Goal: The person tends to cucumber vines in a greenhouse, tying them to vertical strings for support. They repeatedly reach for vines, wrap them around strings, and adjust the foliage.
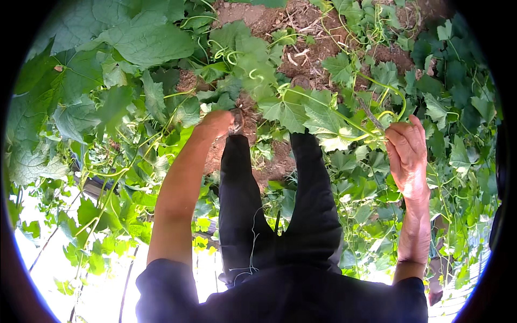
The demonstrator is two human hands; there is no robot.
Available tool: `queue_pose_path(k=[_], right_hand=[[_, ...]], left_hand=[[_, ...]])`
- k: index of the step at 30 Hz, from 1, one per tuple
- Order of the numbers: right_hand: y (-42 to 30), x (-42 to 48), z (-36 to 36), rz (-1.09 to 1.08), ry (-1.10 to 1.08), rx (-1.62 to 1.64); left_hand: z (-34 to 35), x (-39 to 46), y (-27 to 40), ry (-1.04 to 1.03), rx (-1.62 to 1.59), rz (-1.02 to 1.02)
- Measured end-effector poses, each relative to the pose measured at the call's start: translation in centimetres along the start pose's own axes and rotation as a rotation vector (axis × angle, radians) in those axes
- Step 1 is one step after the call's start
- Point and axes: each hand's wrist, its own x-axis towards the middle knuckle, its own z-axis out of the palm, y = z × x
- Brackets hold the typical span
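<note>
My right hand [406, 155], raised at the right, pinches a green vine stem [347, 119] between thumb and fingers. The stem runs leftward from the fingertips and carries broad lobed leaves [293, 113] and curled tendrils. Beside the same fingertips is a thin greyish stick-like thing [370, 115]; I cannot tell if it is a dry stalk or a tool. My left hand [218, 122] hangs low at the left, near my left shoe [237, 121]. Its fingers are turned away and mostly hidden, so whether it holds anything does not show.
Dense vine foliage [145, 40] closes in on the left, with more leaves [440, 109] on the right. Brown soil with dry straw [303, 52] lies ahead. Between the leaves stand my legs in black trousers [238, 181], with loose pale threads [253, 242] on them.
</note>
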Motion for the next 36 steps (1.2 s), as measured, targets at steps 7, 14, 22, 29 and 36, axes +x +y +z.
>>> queue_pose_path(k=[7, 14, 22, 29, 36], right_hand=[[1.1, 0.4, 0.4, -0.002, -0.018, 0.062], [0.3, -0.1, 2.0, 0.047, -0.076, 0.133], [-0.5, -2.5, 2.9, 0.179, -0.058, 0.247], [-1.0, -3.9, 2.9, 0.234, -0.090, 0.246], [-1.2, -3.4, 2.5, 0.227, -0.111, 0.267]], left_hand=[[1.4, 2.8, 4.7, 0.969, -0.461, 0.097], [-6.3, 8.5, 11.7, 1.018, -1.167, 0.014], [-5.4, 10.8, 12.7, 0.853, -1.768, 0.127], [-5.6, 10.1, 12.5, 0.886, -1.789, 0.169], [-5.0, 10.3, 11.2, 0.872, -1.564, 0.152]])
